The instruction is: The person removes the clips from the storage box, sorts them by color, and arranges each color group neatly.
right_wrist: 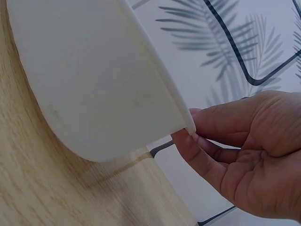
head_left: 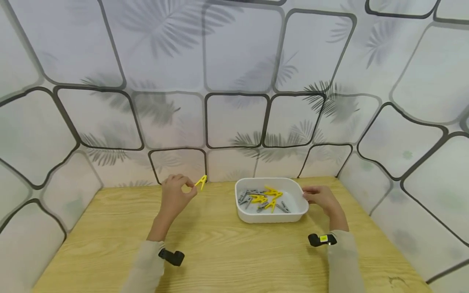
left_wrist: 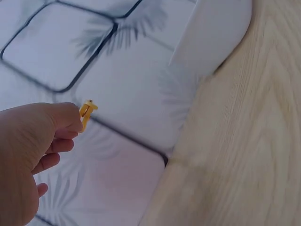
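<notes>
My left hand [head_left: 176, 195] pinches a yellow clothespin [head_left: 201, 181] between thumb and fingertips, held above the table to the left of a white plastic basin. In the left wrist view the same clothespin [left_wrist: 87, 114] sticks out past the thumb. The white basin [head_left: 269, 218] holds several yellow clothespins [head_left: 259, 199] and several grey clothespins [head_left: 283, 208], lying loose and overlapping. With its thumb and fingers my right hand [head_left: 324, 198] grips the basin's right rim. The right wrist view shows those fingers [right_wrist: 202, 162] pinching the edge of the basin [right_wrist: 103, 84] from both sides.
A light wood-grain table [head_left: 220, 260] lies under everything. Walls covered in a stone-and-leaf pattern [head_left: 234, 122] rise at its back and on both sides. The basin stands near the table's back edge. Dark cameras [head_left: 172, 257] are strapped to both wrists.
</notes>
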`<state>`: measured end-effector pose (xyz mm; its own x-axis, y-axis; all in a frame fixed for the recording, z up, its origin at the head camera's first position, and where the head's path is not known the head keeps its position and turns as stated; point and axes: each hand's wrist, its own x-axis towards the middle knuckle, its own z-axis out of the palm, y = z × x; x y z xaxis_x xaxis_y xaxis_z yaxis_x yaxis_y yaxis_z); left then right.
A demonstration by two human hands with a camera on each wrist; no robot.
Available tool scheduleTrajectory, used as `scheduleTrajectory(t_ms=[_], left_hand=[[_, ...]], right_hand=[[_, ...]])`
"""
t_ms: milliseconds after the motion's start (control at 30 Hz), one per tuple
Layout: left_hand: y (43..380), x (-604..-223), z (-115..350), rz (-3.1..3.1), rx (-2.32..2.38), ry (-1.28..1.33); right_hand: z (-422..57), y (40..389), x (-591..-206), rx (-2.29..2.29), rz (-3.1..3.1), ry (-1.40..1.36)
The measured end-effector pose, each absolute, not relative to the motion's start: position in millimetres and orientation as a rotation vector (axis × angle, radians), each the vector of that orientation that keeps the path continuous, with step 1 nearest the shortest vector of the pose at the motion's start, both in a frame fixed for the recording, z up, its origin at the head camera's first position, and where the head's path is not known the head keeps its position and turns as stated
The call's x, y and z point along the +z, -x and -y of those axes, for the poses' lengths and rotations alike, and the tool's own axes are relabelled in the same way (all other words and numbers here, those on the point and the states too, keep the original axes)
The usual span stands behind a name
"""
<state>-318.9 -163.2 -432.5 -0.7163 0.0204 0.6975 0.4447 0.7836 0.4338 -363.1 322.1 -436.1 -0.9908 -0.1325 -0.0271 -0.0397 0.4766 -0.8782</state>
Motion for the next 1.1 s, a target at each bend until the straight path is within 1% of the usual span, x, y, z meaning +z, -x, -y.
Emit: scheduleTrajectory(t_ms=[167,333,567,1100], left_hand=[[311.2,-447.9,198.6,2.229,-0.769,0.231],[305.0,-462.6,221.7,2.216,-0.745,0.119],[301.8,-476.4,239.0,2.219,-0.753,0.034],[300.1,-497.0,265.8,2.475,-0.807,-0.14]], right_hand=[[-322.6,361.9,-437.5,-1.557,-2.612,0.166],[-323.7,361.3,-439.4,-1.566,-2.601,0.154],[-322.7,361.9,-438.4,-1.52,-2.636,0.134],[-324.1,362.3,-439.9,-1.516,-2.623,0.139]])
